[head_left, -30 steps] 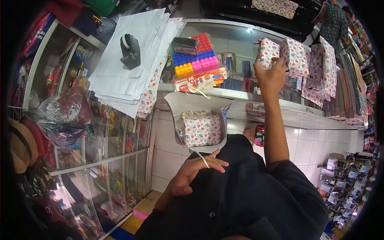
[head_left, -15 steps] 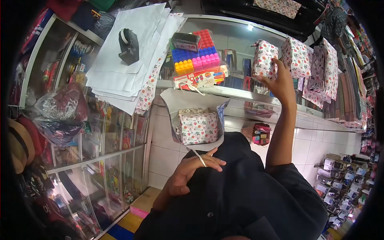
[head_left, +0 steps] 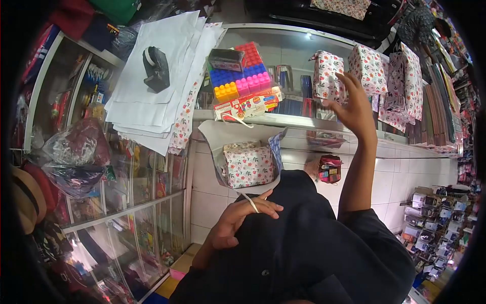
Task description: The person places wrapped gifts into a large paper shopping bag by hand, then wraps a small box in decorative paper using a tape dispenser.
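Note:
The white cord handle (head_left: 251, 204) of an open paper bag (head_left: 217, 167) loops over the fingers of my left hand (head_left: 248, 215), so the bag hangs from it against the counter front. Inside the bag sits a parcel (head_left: 249, 167) in white floral paper with red and pink flowers. On the glass counter stands a similar floral-wrapped parcel (head_left: 328, 73). My right hand (head_left: 353, 109) is open at its right side, thumb low by the bottom edge and fingers overlapping its right edge in this view. A second parcel (head_left: 368, 71) stands just to the right.
More floral-wrapped packages (head_left: 411, 83) lean farther right. On the glass counter (head_left: 293, 119) are colourful toy blocks (head_left: 243, 66) with a dark box (head_left: 226, 59) on top. A black tape dispenser (head_left: 157, 70) rests on white paper sheets (head_left: 144, 109) at left. Glass cabinets (head_left: 126, 202) fill the left side.
The view has shifted slightly, moving the counter things left in the picture. My right hand stays at the same parcel with fingers spread, and my left hand keeps the bag's handle.

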Demonstrator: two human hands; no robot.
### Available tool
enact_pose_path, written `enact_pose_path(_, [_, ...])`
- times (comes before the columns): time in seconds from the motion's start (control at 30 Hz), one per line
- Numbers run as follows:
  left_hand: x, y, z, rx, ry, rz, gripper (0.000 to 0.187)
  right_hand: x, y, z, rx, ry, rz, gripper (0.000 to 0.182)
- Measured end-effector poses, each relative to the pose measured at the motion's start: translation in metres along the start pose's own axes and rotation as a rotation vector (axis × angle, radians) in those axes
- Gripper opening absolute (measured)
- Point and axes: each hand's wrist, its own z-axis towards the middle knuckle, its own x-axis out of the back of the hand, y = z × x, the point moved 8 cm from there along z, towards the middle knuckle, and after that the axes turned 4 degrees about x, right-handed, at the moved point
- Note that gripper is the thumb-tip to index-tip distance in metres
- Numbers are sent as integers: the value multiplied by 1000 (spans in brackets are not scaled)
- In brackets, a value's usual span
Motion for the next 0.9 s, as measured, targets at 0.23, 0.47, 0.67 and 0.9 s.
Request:
enact_pose_path(0.23, [0, -1, 2, -9, -17, -6, 92, 53, 86, 11, -380, 380, -579, 82])
enact_pose_path(0.47, [2, 2, 3, 21, -35, 37, 92, 65, 96, 14, -535, 349, -355, 93])
enact_pose_path(0.67, [4, 3, -1, 8, 13, 36, 93, 99, -20, 7, -173, 201, 437, 78])
enact_pose_path(0.9, [2, 5, -4, 5, 3, 91, 92, -44, -156, -28, -86, -575, 708, 87])
